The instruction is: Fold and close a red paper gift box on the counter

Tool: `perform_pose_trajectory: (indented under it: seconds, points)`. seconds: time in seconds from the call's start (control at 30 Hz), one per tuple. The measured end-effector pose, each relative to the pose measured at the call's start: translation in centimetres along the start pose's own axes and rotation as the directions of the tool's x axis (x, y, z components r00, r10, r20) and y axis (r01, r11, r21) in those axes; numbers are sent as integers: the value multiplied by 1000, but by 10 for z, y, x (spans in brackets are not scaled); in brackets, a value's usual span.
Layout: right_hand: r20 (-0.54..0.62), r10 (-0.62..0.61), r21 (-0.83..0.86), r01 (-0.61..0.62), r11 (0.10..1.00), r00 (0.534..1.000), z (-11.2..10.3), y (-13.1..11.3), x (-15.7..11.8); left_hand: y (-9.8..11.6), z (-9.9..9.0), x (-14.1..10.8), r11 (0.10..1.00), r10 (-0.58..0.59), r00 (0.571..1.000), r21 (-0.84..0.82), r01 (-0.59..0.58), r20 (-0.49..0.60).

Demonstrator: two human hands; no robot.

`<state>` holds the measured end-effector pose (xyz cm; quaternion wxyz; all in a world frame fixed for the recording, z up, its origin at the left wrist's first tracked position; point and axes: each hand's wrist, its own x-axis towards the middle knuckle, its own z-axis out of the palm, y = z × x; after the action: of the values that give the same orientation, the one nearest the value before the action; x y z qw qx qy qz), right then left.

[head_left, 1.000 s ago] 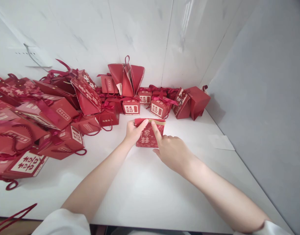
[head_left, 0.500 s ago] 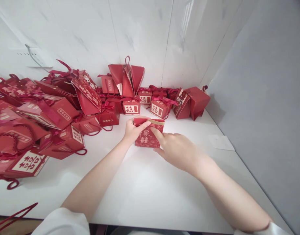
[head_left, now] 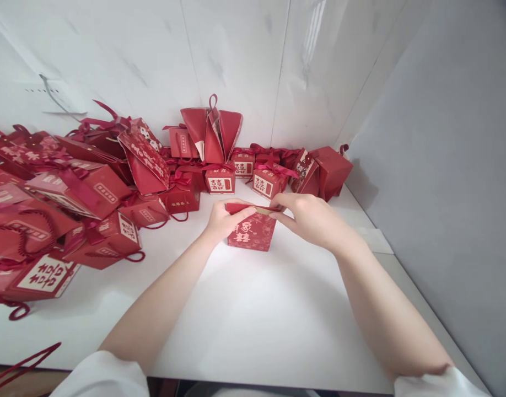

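A red paper gift box [head_left: 257,234] with pale Chinese characters stands upright on the white table in front of me. Its top edges lie close together, with a gold strip showing along the opening. My left hand [head_left: 226,220] grips the top left corner, thumb on the near face and fingers behind. At the top right corner my right hand [head_left: 306,218] pinches the edge between thumb and fingers. Just behind the box sits a small red box [head_left: 269,181] with a ribbon bow and a white label.
Many red gift boxes with ribbons and cords pile up on the left [head_left: 98,193]. A row of boxes lines the tiled wall, with a larger red box [head_left: 333,171] at its right end. A grey panel [head_left: 451,182] bounds the table on the right.
My right hand has moved from the front face up to the top right corner and now pinches it. The top opening has narrowed. My left hand keeps its hold.
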<state>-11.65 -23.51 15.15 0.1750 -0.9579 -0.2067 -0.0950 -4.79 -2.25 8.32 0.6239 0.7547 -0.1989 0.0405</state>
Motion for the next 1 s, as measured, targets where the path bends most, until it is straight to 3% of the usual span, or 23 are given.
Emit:
perform_pose_trajectory:
  seconds: [0.17, 0.4, 0.67, 1.0]
  points:
    - [-17, -24, 251, 27, 968, 1000, 4, 11, 6, 1, -3, 1, 1000, 15, 998, -18, -14, 60]
    - [-59, -8, 183, 18, 983, 998, 6, 6, 6, -7, 0, -1, 998, 61, 998, -9, -61, 24]
    - [-100, -72, 233, 94, 968, 992, 7, 10, 6, -7, -3, 0, 997, 64, 994, -58, -59, 92]
    - [-27, 123, 337, -107, 935, 992, 12, 14, 9, -10, -2, 0, 996, 59, 995, -70, -53, 84]
